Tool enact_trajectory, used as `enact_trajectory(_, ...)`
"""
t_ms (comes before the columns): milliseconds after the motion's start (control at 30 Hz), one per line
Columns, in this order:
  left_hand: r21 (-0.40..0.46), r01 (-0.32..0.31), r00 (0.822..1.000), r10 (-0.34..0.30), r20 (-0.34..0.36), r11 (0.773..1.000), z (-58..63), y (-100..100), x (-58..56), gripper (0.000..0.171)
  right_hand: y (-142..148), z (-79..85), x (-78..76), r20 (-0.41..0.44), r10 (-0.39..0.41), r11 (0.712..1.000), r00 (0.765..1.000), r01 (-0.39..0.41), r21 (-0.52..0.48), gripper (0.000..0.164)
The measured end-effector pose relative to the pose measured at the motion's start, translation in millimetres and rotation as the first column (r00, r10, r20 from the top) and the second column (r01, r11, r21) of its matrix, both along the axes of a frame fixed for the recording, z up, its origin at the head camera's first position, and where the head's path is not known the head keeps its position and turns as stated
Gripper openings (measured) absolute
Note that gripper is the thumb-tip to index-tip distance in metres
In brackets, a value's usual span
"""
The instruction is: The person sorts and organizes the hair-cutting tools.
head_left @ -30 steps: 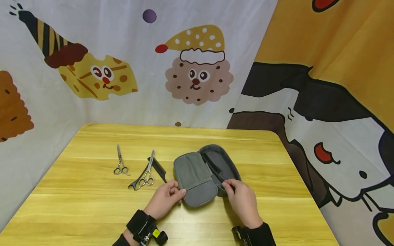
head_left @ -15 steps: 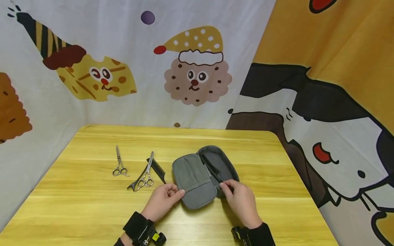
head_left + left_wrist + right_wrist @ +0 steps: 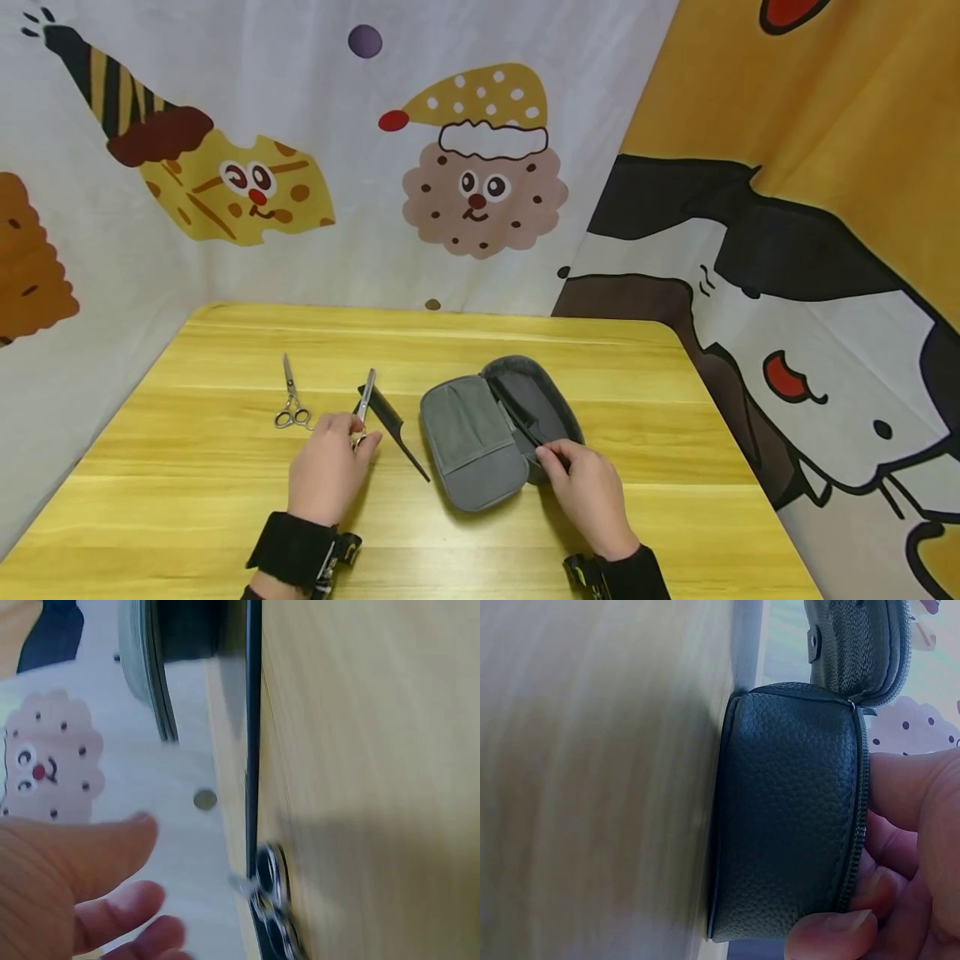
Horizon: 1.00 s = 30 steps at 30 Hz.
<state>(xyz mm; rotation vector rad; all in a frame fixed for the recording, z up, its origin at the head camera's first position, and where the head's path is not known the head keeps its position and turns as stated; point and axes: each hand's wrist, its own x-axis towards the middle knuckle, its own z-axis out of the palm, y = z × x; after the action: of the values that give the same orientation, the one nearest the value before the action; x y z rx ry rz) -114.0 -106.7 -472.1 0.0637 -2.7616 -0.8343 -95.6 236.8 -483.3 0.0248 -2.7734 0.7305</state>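
Observation:
A grey zip case (image 3: 474, 487) lies open on the table, lid folded to the left. My right hand (image 3: 592, 496) grips the near rim of its deeper half; in the right wrist view the thumb and fingers (image 3: 896, 787) sit at the zipped edge of the case (image 3: 795, 817). My left hand (image 3: 326, 471) is over the handles of the middle scissors (image 3: 367, 393). In the left wrist view its thumb (image 3: 112, 851) and fingers are spread, apart from the scissors (image 3: 260, 904). A black rat-tail comb (image 3: 386, 414) lies beside and partly under these scissors.
Another pair of scissors (image 3: 291, 393) lies farther left on the wooden table (image 3: 187, 500). A dark strip (image 3: 516, 408) runs inside the case. Patterned cloth (image 3: 300, 275) hangs behind the table.
My left hand has let go of the case's lid edge and moved left over the middle scissors, covering their handles and a black forked end. My right hand stays at the case.

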Motion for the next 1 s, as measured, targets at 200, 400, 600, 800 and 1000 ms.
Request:
enact_trajectory(200, -0.071, -0.012, 0.990, 0.021, 0.142, 0.997, 1.2, -23.8, -4.3, 0.040, -0.4, -0.4, 0.1, 0.006, 0.000, 1.000, 1.000, 0.000, 0.000, 0.011)
enact_trajectory(400, -0.120, -0.011, 0.970, 0.040, 0.242, 0.993, 2.7, -44.7, -6.3, 0.031, -0.5, 0.0, 0.6, 0.009, 0.002, 1.000, 1.000, -0.002, -0.003, 0.011)
enact_trajectory(600, -0.149, 0.039, 0.940, 0.014, 0.342, 0.988, 3.3, -52.0, -10.1, 0.026, -0.1, -0.1, 0.5, 0.011, 0.003, 1.000, 1.000, -0.003, -0.006, 0.011)
enact_trajectory(800, -0.143, 0.036, 0.932, 0.019, 0.363, 0.989, 1.0, -55.7, -11.3, 0.012, -0.1, -0.2, 0.9, 0.005, 0.000, 1.000, 1.000, 0.000, 0.002, 0.011)
enact_trajectory(1000, -0.124, -0.016, 0.950, 0.054, 0.309, 0.992, 3.8, -59.7, -9.8, 0.020, -0.8, 1.8, 1.6, 0.015, 0.000, 1.000, 1.000, 0.000, 0.000, 0.011)
